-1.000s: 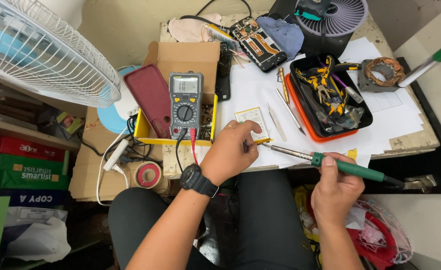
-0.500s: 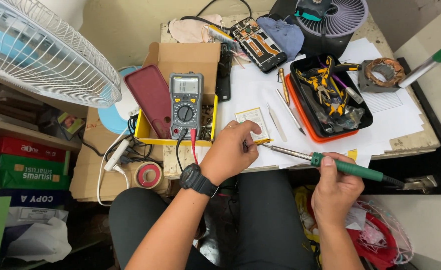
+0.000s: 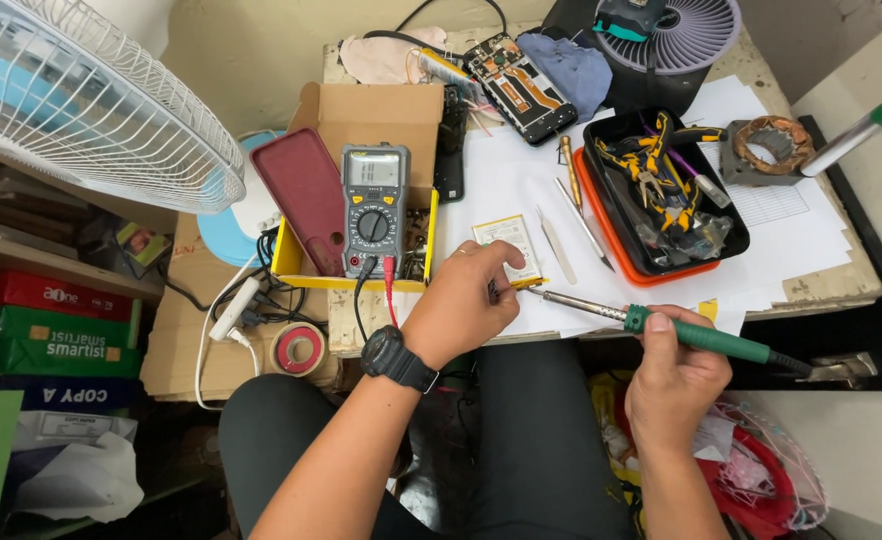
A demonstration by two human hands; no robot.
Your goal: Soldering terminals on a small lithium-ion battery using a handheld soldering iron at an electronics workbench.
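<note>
Cluttered tabletop (image 3: 811,250) w/ white paper sheets. Left hand (image 3: 461,300) is pinching sth tiny, can't tell what, beside small battery (image 3: 508,247). Right hand (image 3: 673,375) is gripping green soldering iron (image 3: 661,327), tip pointing at left fingers. Multimeter (image 3: 374,208) is sitting nearby.

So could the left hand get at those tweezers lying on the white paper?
Probably yes. The left hand rests by the small battery, and the tweezers lie just beyond on bare paper, nothing covering them. Its fingers seem occupied, though.
</note>
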